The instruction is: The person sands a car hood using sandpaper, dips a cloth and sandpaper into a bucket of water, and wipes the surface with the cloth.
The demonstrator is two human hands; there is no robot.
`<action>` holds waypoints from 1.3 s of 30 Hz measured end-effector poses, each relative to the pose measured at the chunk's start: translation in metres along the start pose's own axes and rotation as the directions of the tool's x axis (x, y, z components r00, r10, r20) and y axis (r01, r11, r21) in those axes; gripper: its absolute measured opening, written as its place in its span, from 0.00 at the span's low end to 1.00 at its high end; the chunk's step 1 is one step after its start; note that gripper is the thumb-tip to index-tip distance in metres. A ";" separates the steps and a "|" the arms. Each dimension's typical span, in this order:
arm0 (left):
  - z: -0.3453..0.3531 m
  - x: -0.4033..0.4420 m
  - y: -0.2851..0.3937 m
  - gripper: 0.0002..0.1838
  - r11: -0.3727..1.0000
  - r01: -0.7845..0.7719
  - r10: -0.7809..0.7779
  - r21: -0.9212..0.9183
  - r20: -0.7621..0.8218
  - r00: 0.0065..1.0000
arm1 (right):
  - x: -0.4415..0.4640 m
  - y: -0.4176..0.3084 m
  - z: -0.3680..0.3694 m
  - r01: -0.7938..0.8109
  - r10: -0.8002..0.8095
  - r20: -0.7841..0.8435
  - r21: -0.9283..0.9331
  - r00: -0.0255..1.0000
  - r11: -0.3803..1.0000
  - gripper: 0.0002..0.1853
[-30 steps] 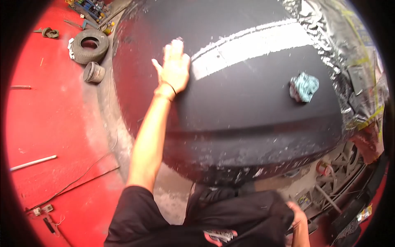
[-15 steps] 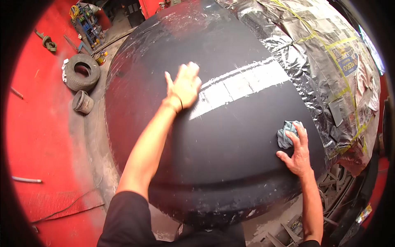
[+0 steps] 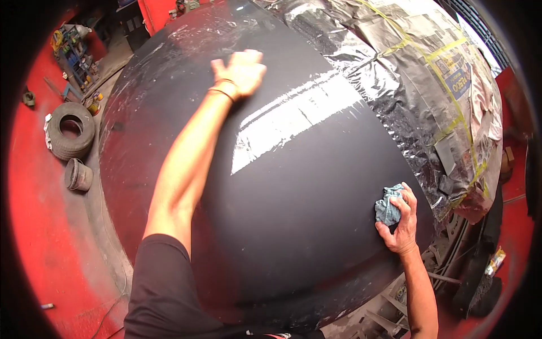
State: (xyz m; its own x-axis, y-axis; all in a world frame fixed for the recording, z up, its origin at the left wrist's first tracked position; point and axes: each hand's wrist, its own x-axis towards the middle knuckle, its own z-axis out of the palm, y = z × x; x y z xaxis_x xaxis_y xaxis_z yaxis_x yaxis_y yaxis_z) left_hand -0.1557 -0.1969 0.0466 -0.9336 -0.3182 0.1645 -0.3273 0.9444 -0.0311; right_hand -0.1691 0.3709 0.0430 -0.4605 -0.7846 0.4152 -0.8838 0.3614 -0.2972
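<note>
A large dark car hood [image 3: 305, 209] fills the middle of the view, its surface wet and glossy, with a bright light reflection [image 3: 293, 118] across it. My left hand [image 3: 243, 73] lies on the hood's far part, palm down with the fingers spread and slightly blurred; nothing shows in it. Near the hood's right edge, my right hand [image 3: 403, 223] grips a crumpled blue-grey cloth [image 3: 388, 206] between thumb and fingers, against or just over the surface.
Masking paper [image 3: 418, 73] and plastic sheeting with yellow tape [image 3: 454, 130] cover the car beyond the hood. A tire [image 3: 70, 131] and a bucket [image 3: 78, 174] are on the floor at left, beside a red wall [image 3: 28, 226]. Several metal parts lie at lower right.
My left hand has slid farther up the hood, away from me. My right hand still holds the cloth, its fingers more curled around it. The view has shifted to the right.
</note>
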 end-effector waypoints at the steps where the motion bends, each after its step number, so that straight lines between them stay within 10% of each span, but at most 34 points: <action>1: -0.022 -0.013 0.056 0.19 0.990 -0.111 0.111 -0.086 -0.002 0.994 | 0.000 0.001 0.000 -0.001 0.001 0.002 0.003 1.000 1.000 0.41; 4: 0.015 -0.086 0.216 0.32 0.720 -0.642 0.601 -0.264 -0.226 0.766 | -0.001 0.000 0.001 -0.019 0.019 -0.010 0.014 1.000 1.000 0.42; 6: 0.007 -0.057 0.220 0.32 0.742 -0.603 0.582 -0.293 -0.167 0.796 | -0.001 0.003 0.000 -0.017 0.017 -0.016 0.015 1.000 1.000 0.42; 8: 0.017 0.014 0.162 0.32 0.919 -0.347 0.374 0.186 -0.137 0.917 | 0.001 0.005 -0.002 0.005 -0.005 -0.012 0.022 1.000 1.000 0.42; 11: -0.004 0.120 0.034 0.34 0.985 0.063 -0.037 -0.160 0.159 0.987 | 0.001 0.007 0.004 0.014 -0.011 -0.065 0.048 0.998 0.999 0.40; 18: 0.021 0.097 0.055 0.36 0.967 -0.211 0.222 -0.143 0.069 0.973 | 0.000 0.006 0.005 -0.027 0.031 -0.078 0.043 0.996 0.999 0.40; 24: 0.038 0.193 -0.017 0.38 0.948 0.267 -0.244 -0.175 0.145 0.959 | 0.001 0.004 0.003 -0.040 0.041 -0.074 0.015 0.996 0.999 0.40; 28: 0.030 0.143 0.011 0.38 0.987 -0.057 0.076 -0.150 0.128 0.989 | 0.001 0.002 0.004 -0.051 0.051 -0.066 0.002 0.997 0.999 0.38; 36: 0.060 0.271 -0.043 0.36 0.944 0.289 -0.287 -0.162 0.033 0.957 | -0.006 0.016 0.003 -0.069 0.069 -0.017 -0.025 0.997 0.997 0.39; 39: 0.040 0.223 -0.027 0.39 0.995 0.066 -0.051 -0.075 0.185 0.981 | -0.006 0.015 0.004 -0.078 0.077 -0.017 -0.005 0.997 0.997 0.38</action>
State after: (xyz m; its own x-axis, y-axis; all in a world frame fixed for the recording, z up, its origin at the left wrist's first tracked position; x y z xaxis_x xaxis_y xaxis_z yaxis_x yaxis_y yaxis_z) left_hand -0.3612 -0.2970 0.0446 -0.9264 -0.3762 -0.0189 -0.3766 0.9248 0.0540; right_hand -0.1792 0.3792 0.0324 -0.5290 -0.7454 0.4058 -0.8458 0.4240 -0.3238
